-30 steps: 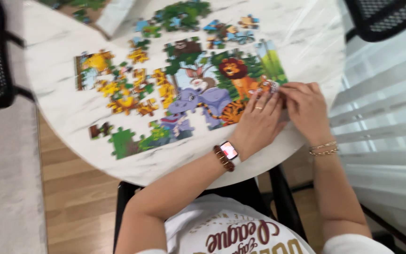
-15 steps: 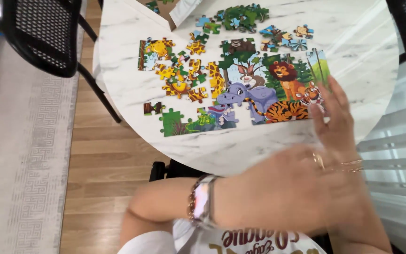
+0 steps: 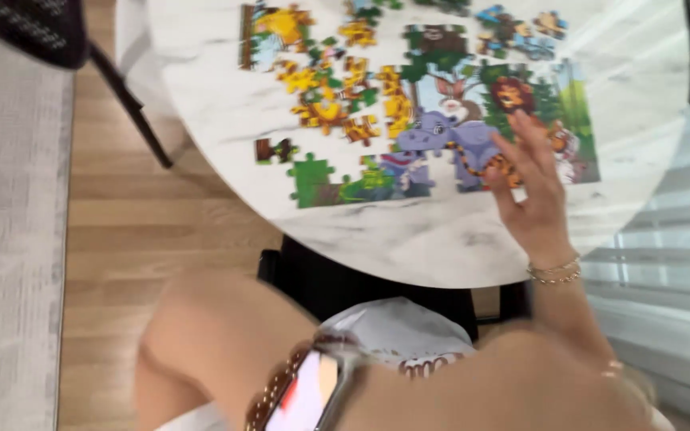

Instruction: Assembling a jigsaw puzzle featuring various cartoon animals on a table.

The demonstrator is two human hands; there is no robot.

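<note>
Loose pieces (image 3: pixel 313 177) lie left on the bench (image 3: pixel 441 239); my right hand (image 3: pixel 533 191), fingers released, rests on the puzzle (image 3: pixel 473 120); my blurred left hand (image 3: pixel 521 383): cannot tell.

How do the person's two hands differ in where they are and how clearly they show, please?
The right hand rests on the jigsaw on the table, fingers spread over the tiger part; the left hand is lifted off the table, close to the camera. The right hand shows fairly sharply, the left is a large blur. The left wrist bears a watch and beaded band, the right wrist thin gold chains. Neither visibly grips a piece.
</note>
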